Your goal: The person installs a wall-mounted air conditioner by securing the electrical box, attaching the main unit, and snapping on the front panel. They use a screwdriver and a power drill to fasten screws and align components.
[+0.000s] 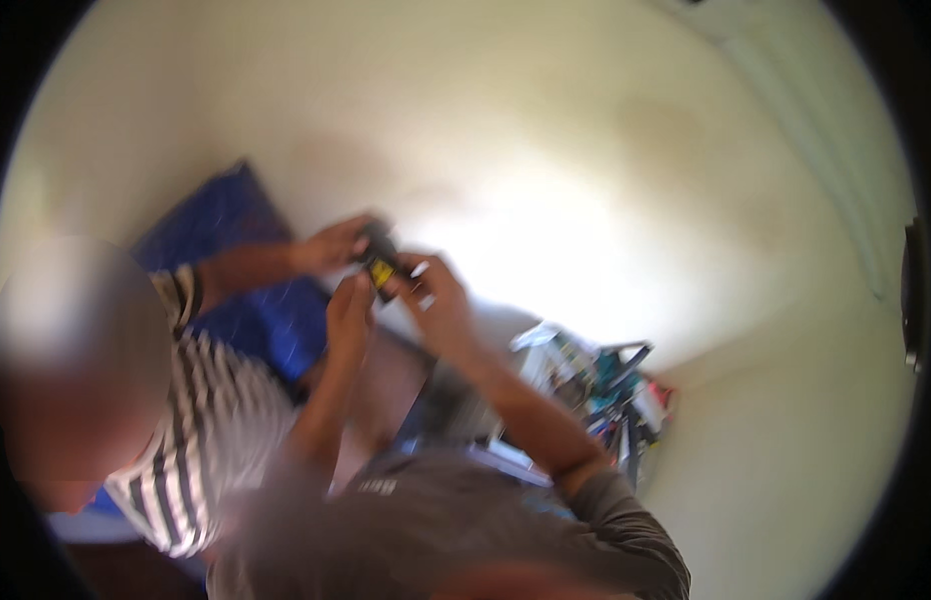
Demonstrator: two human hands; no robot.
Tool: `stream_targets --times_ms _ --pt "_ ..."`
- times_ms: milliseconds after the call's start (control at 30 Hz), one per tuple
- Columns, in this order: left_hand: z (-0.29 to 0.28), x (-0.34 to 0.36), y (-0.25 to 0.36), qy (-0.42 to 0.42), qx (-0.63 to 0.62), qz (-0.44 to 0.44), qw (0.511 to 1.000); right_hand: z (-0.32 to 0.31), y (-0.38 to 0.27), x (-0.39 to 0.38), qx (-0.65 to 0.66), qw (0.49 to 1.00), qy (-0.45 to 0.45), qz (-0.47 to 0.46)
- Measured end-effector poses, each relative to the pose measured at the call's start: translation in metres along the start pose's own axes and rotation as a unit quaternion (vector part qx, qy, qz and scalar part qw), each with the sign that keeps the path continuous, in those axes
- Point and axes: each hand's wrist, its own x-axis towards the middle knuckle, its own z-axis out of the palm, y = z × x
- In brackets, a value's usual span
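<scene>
In front of me is a small black device (382, 268) with a yellow patch, too blurred to tell its kind. My right hand (438, 305) grips its right end, with a small pale bit showing by the fingers. At the device's lower left edge is my left hand (351, 308), its fingers bent together; whether they pinch something is hidden. A co-worker's hand (336, 245) reaches in from the left and touches the upper end of the same device.
Close on my left sits a person in a striped shirt (216, 410). A blue plastic-looking sheet or bag (271, 320) lies behind them. Beyond my right forearm is a cluttered pile of tools and parts (611, 395). A pale wall (546, 120) rises ahead.
</scene>
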Motion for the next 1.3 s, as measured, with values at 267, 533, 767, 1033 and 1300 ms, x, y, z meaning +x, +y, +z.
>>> stream_targets --times_ms 267,533,767,1033,1300 --pt "0.125 -0.017 0.087 -0.096 0.032 0.275 0.956 -0.101 -0.081 0.001 -0.044 0.995 0.021 -0.086" --pt "0.312 0.064 0.297 -0.229 0.242 0.51 0.793 -0.253 -0.22 0.092 -0.238 0.879 0.239 -0.337" --pt "0.43 0.099 0.374 -0.107 0.178 0.675 0.708 -0.33 -0.301 0.162 -0.377 0.822 0.319 -0.284" --pt "0.45 0.135 0.383 -0.031 0.164 0.748 0.642 -0.345 -0.301 0.179 -0.468 0.79 0.335 -0.211" --pt "0.446 0.142 0.392 -0.061 0.188 0.778 0.597 -0.345 -0.291 0.175 -0.433 0.811 0.321 -0.228"
